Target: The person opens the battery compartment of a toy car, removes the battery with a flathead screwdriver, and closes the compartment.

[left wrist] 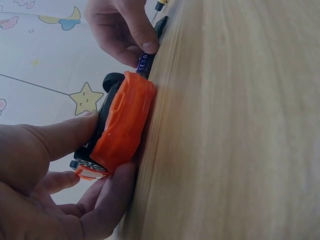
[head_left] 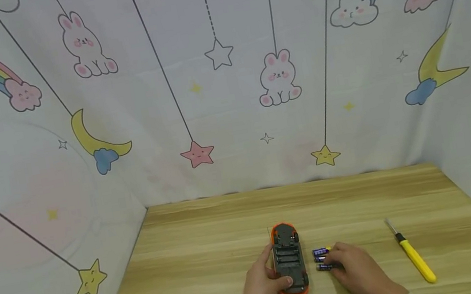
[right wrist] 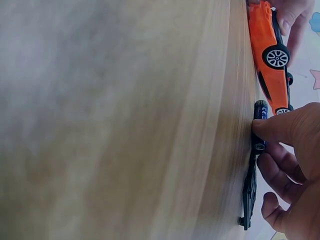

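Note:
An orange toy car (head_left: pixel 289 262) lies wheels-up on the wooden table, its dark underside showing an open battery compartment with bare slots. My left hand (head_left: pixel 261 282) grips it from the left side, thumb over the underside and fingers along the orange body. Just right of the car are several small dark-blue batteries (head_left: pixel 321 251) lying side by side. Thumb and fingers of my right hand (head_left: pixel 355 268) pinch the battery (right wrist: pixel 260 114) nearest me, close to the tabletop. Part of the batteries is hidden under that hand.
A screwdriver (head_left: pixel 415 254) with a yellow handle lies to the right, its tip pointing away. Beside my right hand a flat black plastic piece (right wrist: pixel 248 195) rests on the table. White printed cloth (head_left: pixel 231 117) walls the table at the back and sides.

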A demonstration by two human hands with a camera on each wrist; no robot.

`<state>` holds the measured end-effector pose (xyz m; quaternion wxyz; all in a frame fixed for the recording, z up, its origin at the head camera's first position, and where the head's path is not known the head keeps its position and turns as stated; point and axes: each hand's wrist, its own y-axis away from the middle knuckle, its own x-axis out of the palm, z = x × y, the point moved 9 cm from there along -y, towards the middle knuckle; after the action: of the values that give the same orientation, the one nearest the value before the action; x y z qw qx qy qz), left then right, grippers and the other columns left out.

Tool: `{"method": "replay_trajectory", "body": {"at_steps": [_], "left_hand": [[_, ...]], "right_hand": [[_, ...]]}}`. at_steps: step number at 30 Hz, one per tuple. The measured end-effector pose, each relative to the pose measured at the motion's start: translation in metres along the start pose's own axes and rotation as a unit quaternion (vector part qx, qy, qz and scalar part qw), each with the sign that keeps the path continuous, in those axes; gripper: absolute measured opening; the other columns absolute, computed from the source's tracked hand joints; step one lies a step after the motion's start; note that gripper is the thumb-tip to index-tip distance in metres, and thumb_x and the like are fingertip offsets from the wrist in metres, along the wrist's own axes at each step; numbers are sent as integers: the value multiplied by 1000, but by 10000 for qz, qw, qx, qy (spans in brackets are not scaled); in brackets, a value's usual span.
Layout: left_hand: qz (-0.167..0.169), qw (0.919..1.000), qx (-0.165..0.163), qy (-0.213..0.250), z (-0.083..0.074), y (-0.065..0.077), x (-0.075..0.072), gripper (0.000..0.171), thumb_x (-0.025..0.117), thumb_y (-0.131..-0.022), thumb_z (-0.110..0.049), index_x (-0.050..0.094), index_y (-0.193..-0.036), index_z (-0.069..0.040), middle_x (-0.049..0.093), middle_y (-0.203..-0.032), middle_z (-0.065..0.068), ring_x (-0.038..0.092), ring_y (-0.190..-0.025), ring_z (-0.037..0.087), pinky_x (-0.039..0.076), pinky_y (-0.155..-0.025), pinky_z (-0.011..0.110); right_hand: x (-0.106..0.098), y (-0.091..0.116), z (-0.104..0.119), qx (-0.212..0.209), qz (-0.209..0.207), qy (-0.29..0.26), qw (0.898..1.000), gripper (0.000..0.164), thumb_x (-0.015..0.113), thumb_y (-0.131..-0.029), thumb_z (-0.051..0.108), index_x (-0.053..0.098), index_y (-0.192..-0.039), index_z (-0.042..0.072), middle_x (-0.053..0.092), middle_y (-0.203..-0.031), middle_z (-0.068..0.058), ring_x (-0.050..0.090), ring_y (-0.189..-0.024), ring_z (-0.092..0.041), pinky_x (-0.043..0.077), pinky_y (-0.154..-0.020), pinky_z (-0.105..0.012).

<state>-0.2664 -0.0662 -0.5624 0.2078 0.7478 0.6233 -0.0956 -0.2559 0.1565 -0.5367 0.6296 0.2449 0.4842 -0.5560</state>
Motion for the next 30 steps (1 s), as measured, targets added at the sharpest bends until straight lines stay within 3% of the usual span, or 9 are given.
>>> {"method": "replay_trajectory", "body": {"at_steps": [6,13,20,26,30], "left_hand": [[-8,10000,-38,52,1,-1,0,98,90,-72,-7,42,-157,-15,65,-80,4,60,-73,17,47,-63,33],[-9,10000,-85,-40,2,-2,0,98,91,-72,-8,42,-157,-14,65,-80,4,59,-72,18,46,-63,33],[12,9998,-170,-34,6,-2,0,98,91,-71,-9,43,-157,-17,65,-82,4,60,-74,17,47,-65,33],[26,9999,-131,-37,5,-2,0,98,91,-72,-9,42,-157,-16,65,-80,3,60,-73,17,47,-64,32],[33,10000,-76,-48,3,-2,0,98,91,-72,-9,42,-157,-16,65,-79,2,60,-72,16,47,-64,32]], "right_hand": [[-4,1,-2,-60,68,-72,9999,24,87,-77,12,76,-92,28,63,-95,21,63,-89,0,56,-80,-31],[-17,-2,-27,548,271,-302,9977,23,83,-85,17,75,-105,25,63,-100,15,62,-91,-2,55,-81,-31],[-14,-5,-60,988,842,-368,9909,51,84,-84,31,65,-127,10,63,-107,0,62,-96,-14,54,-84,-42],[-13,-5,-69,1175,1015,-204,9877,58,84,-79,48,69,-120,10,64,-108,-2,64,-98,-16,55,-86,-45],[-15,-8,-71,1289,1235,-163,9838,57,87,-75,49,72,-113,10,66,-103,-1,64,-93,-15,54,-83,-44]]}}
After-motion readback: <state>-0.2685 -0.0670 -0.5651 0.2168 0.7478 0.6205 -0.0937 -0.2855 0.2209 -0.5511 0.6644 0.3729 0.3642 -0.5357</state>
